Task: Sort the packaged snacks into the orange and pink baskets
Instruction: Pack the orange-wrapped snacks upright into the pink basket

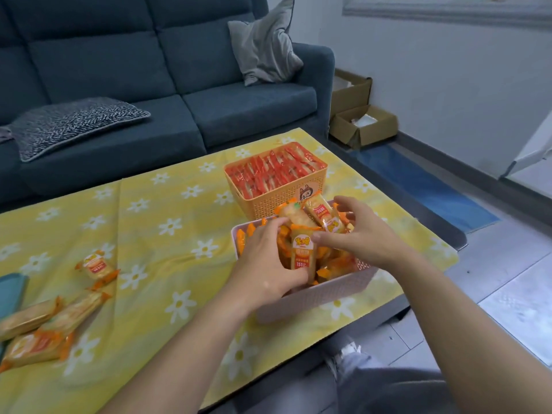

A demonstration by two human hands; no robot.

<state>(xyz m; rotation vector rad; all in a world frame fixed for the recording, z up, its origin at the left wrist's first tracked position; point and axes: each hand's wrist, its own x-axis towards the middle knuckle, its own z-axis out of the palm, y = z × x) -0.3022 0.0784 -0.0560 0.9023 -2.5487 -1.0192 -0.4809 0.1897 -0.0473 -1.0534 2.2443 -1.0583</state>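
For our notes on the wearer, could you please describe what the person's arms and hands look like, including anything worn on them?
Both forearms are bare right to the frame's edge, and no sleeve shows on either. The left hand and the right hand are bare too, with no gloves, rings, watch or bracelet that I can see.

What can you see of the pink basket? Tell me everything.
The pink basket is a pale, rectangular, open-topped tub, plastic by its look, with woven-pattern walls. It stands upright on the yellow flowered tablecloth near its right edge, in front of the orange basket. Orange-wrapped snack packs heap above its rim; the left hand and right hand grip packs in that heap.
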